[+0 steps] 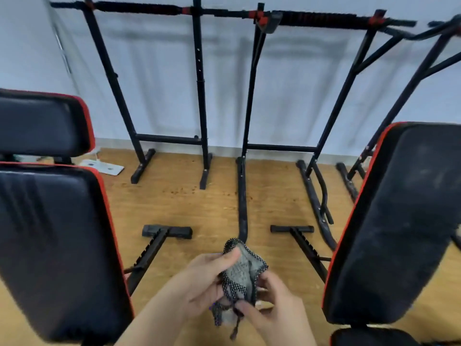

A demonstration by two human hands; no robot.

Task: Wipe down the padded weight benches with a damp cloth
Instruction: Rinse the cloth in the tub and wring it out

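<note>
The cloth [243, 273], grey with a dotted black-and-white edging, was bunched up in the near middle of the scene. We held it in the air over the floor, touching neither bench. Whether it was damp, we could not tell.

Our left hand [207, 278] gripped it from the left, with the thumb laid across its upper fold. Our right hand [272, 303] held it from the right and from below, its fingers [249, 310] pinched on the lower edge where loose ends hung down. Both sets of fingers were clamped on the fabric, and we judged we were folding or gathering it into a pad, with no wiping begun.

The left bench [57, 245] rose on the left and the right bench [399, 221] on the right, both black with red trim. Each back pad tilted up, its long axis running from near to far. The cloth lay between them. The right hand was the nearer to the right bench, whose padded surface showed pale dusty smears. We judged that pad the likelier first target, calling for a sweep to the right and then strokes along its length.

A separate head pad [42, 123] sat above the left bench. Beyond lay the wooden floor [199, 203], a flat white object [104, 167] at the far left, and black squat racks [199, 96] against the pale wall.
</note>
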